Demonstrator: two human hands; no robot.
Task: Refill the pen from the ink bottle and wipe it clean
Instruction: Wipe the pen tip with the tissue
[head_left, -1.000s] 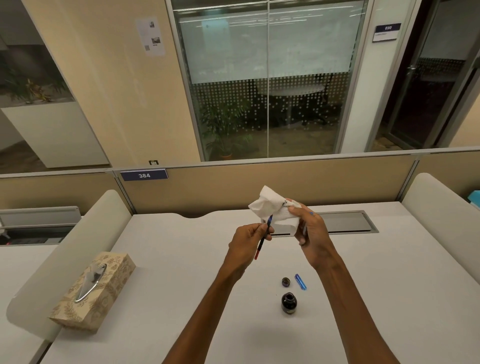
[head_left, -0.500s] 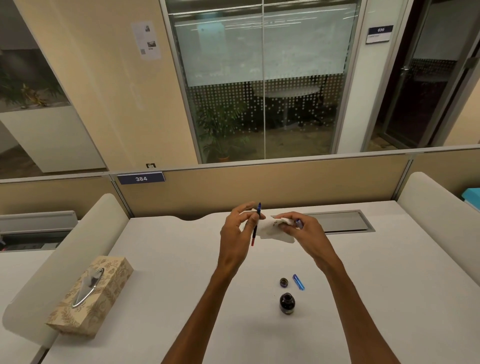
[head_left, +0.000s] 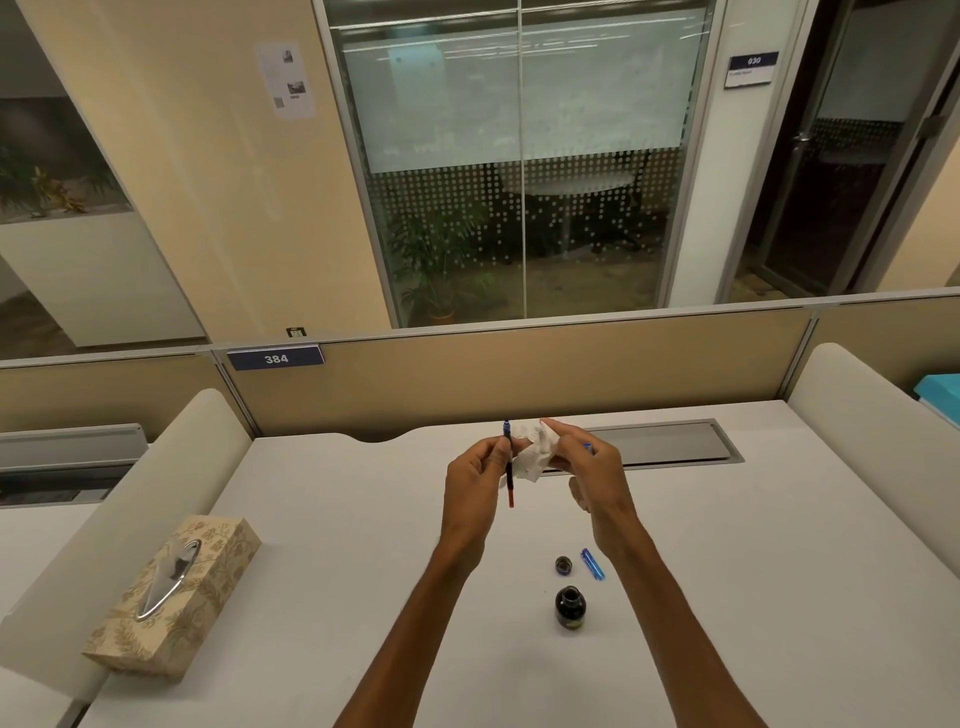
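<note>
Pen (head_left: 509, 470) held off the desk (head_left: 311, 519): a slim section, blue at the top and red at the lower end, stands nearly upright. The left hand (head_left: 475, 480) pinches it between thumb and fingertips around its middle. Just beside it on the right, and touching or nearly touching it, is a crumpled white tissue (head_left: 535, 457). The right hand (head_left: 592, 478) grips this with curled fingers. A speck of blue shows past that hand's far side, perhaps another pen part, but it is too small to tell.

Judging by this layout, the filling looks done and the wiping is the step in hand. What seems left is to finish cleaning the section, put the pen back together and close the bottle.

The ink bottle (head_left: 570, 607) stands upright on the desk, nearer the person than the hands. Its mouth is open and the inside is dark with ink. Its round cap (head_left: 563, 565) lies off, just beyond it. A short blue pen part (head_left: 592, 564) lies beside the cap, apart from both.

Well away to the left sits a patterned tissue box (head_left: 174, 592) with an oval slot on top.
</note>
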